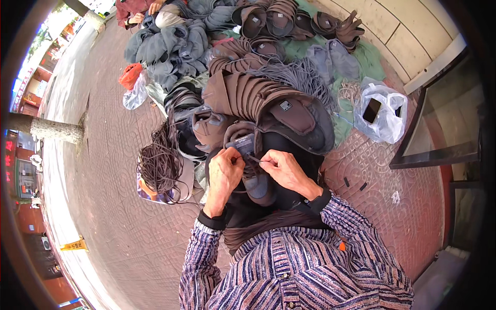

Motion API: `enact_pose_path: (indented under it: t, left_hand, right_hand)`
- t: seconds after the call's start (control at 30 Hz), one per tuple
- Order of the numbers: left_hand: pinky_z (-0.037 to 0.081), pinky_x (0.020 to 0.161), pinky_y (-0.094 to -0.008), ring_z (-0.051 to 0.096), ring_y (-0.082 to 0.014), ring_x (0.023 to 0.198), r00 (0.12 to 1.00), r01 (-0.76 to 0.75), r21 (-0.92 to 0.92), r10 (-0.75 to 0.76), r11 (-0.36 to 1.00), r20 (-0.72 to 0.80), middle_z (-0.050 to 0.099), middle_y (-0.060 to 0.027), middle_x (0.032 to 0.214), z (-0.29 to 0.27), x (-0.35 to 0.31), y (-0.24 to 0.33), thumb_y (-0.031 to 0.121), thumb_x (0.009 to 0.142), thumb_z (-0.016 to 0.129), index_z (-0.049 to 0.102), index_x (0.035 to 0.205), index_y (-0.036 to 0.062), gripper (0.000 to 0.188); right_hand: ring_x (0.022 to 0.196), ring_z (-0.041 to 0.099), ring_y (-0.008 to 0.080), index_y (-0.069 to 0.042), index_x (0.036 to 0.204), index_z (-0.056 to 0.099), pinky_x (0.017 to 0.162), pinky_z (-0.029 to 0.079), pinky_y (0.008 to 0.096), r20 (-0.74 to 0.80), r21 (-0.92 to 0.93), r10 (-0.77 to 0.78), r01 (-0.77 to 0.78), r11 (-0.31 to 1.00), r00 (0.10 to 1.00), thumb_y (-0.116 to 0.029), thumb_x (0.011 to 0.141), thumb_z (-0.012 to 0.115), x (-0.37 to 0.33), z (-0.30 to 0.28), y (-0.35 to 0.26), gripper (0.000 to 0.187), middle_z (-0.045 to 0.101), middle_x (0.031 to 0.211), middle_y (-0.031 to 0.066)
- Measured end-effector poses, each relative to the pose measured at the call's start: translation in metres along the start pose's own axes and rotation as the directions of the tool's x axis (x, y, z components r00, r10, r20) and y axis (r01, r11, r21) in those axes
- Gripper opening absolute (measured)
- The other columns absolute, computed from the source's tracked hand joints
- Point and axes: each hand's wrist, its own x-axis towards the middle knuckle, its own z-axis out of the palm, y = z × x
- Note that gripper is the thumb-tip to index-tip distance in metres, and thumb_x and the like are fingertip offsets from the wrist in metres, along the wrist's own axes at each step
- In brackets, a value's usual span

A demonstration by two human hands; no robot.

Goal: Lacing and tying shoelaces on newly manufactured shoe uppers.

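A dark shoe upper (257, 187) rests across my lap, its grey toe end toward me and its tongue, with a dark label (243, 145), standing up at the far end. My left hand (226, 173) is closed in a pinch at the left side of the lacing. From the right, my right hand (287, 171) pinches a dark shoelace (253, 158) over the same opening. The fingers hide much of the lace and the eyelets. Just beyond lies a long nested stack of brown shoe uppers (242, 95), next to a single brown upper (210, 125).
Tangled brown laces (161, 168) lie at my left, and grey laces (305, 77) spread beyond the stack. A white plastic bag (388, 126) with a phone (371, 110) on it sits at right. Another person's hand (136, 18) shows far left, beside piled grey uppers (170, 46).
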Motion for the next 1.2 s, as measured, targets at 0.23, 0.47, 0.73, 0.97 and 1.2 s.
enact_pose_path:
  t: [0.23,0.47,0.73,0.97,1.2]
  left_hand:
    - [0.047,0.064,-0.0417,0.058,-0.0351,0.074,0.963,-0.253,0.113,0.239,0.961,0.126,0.058,-0.0159,0.074,-0.005,0.007,0.006,0.004,0.067,0.058,0.059,0.074,0.0023,0.007]
    - [0.047,0.067,-0.0413,0.058,-0.0349,0.076,0.968,-0.249,0.145,0.240,0.958,0.076,0.059,-0.0154,0.077,0.006,0.009,0.006,0.005,0.069,0.060,0.060,0.075,0.0020,0.006]
    - [0.048,0.069,-0.0403,0.060,-0.0354,0.077,0.990,-0.124,0.037,0.126,0.992,-0.062,0.062,-0.0190,0.082,0.018,-0.001,0.007,0.001,0.076,0.059,0.058,0.093,-0.0012,0.017]
    - [0.042,0.076,-0.0431,0.055,-0.0360,0.090,0.966,-0.256,0.201,0.241,0.946,0.096,0.061,-0.0184,0.092,0.010,0.005,0.008,0.002,0.073,0.059,0.050,0.107,0.0021,0.035]
    - [0.035,0.089,-0.0455,0.049,-0.0315,0.103,0.942,-0.271,0.134,0.234,0.953,0.241,0.054,-0.0135,0.107,-0.006,0.038,-0.005,0.013,0.069,0.069,0.049,0.117,0.0071,0.052]
  right_hand:
    - [0.066,0.063,0.0337,0.001,0.085,0.057,0.059,0.048,0.0393,-0.011,-0.017,-0.083,0.083,0.996,0.996,-0.010,0.082,0.060,-0.003,0.007,0.006,0.011,0.063,0.070,0.0188]
    - [0.069,0.061,0.0397,-0.001,0.086,0.055,0.061,0.047,0.0445,0.008,-0.097,-0.156,0.156,0.983,0.988,-0.011,0.082,0.059,-0.006,0.012,0.005,0.011,0.061,0.071,0.0217]
    - [0.070,0.061,0.0384,0.000,0.088,0.056,0.061,0.048,0.0429,0.034,-0.217,-0.197,0.200,0.956,0.980,-0.008,0.083,0.058,-0.010,0.017,0.003,0.010,0.062,0.073,0.0200]
    - [0.076,0.058,0.0345,-0.002,0.089,0.059,0.065,0.048,0.0427,0.219,-0.376,-0.342,0.403,0.835,0.914,-0.009,0.081,0.060,-0.014,0.012,0.002,0.011,0.059,0.077,0.0148]
    - [0.079,0.053,0.0307,-0.002,0.091,0.055,0.070,0.046,0.0395,0.072,-0.425,-0.676,0.636,0.644,0.733,-0.003,0.075,0.059,0.049,-0.018,-0.012,0.016,0.056,0.082,0.0104]
